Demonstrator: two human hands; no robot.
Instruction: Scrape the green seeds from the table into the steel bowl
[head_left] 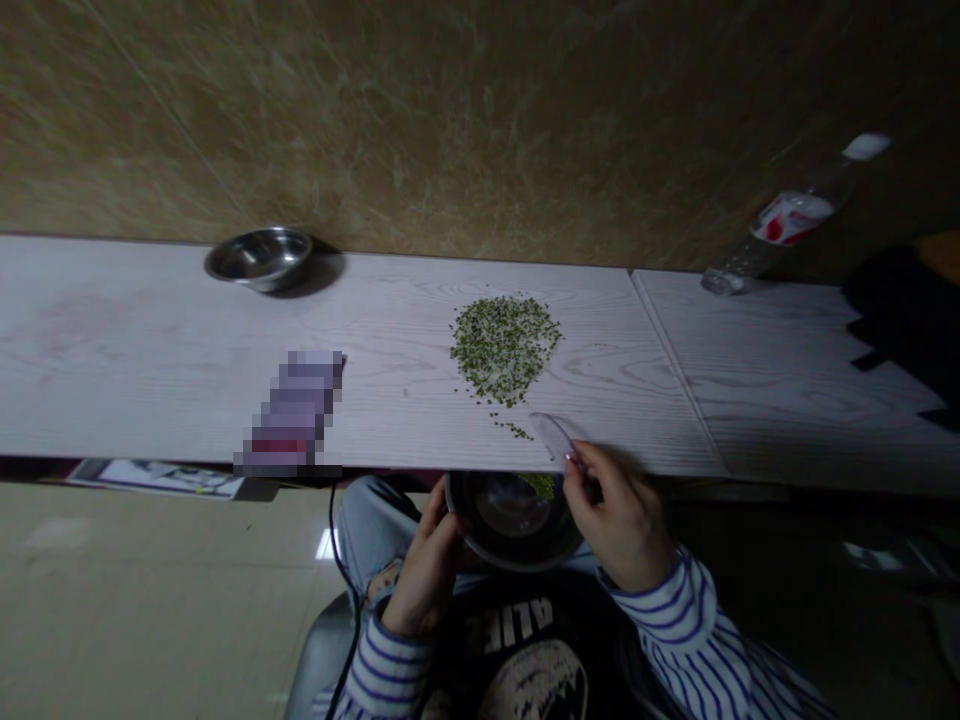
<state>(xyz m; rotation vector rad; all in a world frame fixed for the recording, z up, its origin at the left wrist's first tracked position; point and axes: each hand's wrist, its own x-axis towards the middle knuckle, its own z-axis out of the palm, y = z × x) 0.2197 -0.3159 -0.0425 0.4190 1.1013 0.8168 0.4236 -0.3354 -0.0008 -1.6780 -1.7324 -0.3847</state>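
Note:
A patch of small green beans, mixed with paler grains, is spread on the white wood-grain tabletop. A few stray beans trail from it toward the front edge. Just below that edge, my left hand grips the rim of a dark metal bowl held over my lap. Some green beans lie inside the bowl near its far side. My right hand pinches a thin, pale, curved flat piece between thumb and fingers. That piece rests at the table's front edge, close to the stray beans; its material is unclear.
A shiny steel bowl stands at the back left, against the wall. In front of it lies a blurred-out flat object. A clear plastic bottle with a white cap stands at the back right, beside a dark item. A black cable hangs from the table.

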